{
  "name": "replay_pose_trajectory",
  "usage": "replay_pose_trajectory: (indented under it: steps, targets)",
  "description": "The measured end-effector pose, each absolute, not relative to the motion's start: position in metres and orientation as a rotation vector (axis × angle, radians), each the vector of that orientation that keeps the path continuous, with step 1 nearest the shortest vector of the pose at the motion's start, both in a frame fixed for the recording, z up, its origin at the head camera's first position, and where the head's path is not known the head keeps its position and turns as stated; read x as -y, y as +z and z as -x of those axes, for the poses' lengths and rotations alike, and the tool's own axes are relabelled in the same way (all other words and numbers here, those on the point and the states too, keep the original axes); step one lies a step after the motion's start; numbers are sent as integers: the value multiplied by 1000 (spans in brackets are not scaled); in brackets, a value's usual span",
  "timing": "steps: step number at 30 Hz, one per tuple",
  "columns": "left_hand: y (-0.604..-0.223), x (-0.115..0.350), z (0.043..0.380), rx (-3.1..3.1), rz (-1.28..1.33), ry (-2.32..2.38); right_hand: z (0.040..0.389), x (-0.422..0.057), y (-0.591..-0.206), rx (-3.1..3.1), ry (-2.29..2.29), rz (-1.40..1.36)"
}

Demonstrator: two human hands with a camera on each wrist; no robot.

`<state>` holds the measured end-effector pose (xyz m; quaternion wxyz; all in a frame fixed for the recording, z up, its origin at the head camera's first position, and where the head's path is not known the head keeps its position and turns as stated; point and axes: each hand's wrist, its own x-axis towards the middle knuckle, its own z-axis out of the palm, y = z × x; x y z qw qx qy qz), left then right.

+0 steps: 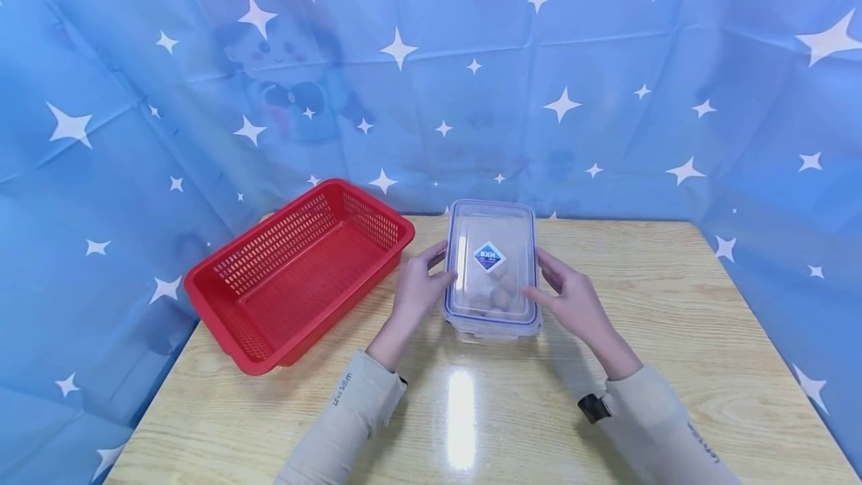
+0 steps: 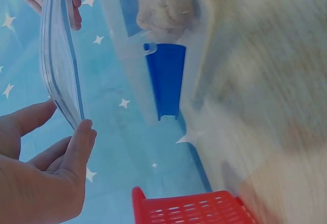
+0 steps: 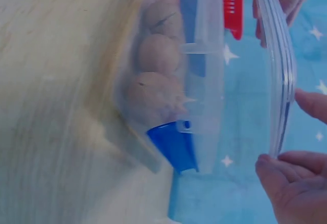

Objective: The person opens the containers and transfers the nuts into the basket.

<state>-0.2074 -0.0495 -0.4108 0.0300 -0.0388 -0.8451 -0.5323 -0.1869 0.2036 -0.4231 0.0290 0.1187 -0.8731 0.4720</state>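
Both hands hold a clear plastic lid [image 1: 468, 227] with a blue rim and a diamond-shaped sticker. My left hand [image 1: 420, 287] pinches its left edge between thumb and fingers. At the opposite edge, the thumb and fingers of my right hand [image 1: 571, 302] pinch the lid too. Below it stands a clear food container [image 3: 207, 96] on the table, with a visible gap between the two in both wrist views. Several round light-brown things [image 3: 158, 55] lie inside the container; their kind is unclear. A blue latch [image 2: 168, 81] hangs down at the container's side.
A red plastic basket [image 1: 296, 335] with perforated walls stands left of the container, near the left hand. The wooden table [image 1: 673, 305] reaches back to a blue curtain [image 1: 471, 133] with white stars, which also hangs along both sides.
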Motion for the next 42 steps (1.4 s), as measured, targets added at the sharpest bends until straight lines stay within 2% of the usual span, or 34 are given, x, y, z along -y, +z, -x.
replay_pose_trajectory:
  steps: [15, 32, 42]
  targets:
    - [-389, 46, 206, 2462, 204, -1739, 189, -200, -395, 2545, 1526, -337]
    - [-386, 48, 204, 2283, 310, -1850, 189, -201, -385, 2463, 1553, -327]
    - [-385, 47, 203, 2205, 296, -1946, 184, -202, -380, 2401, 1727, -267]
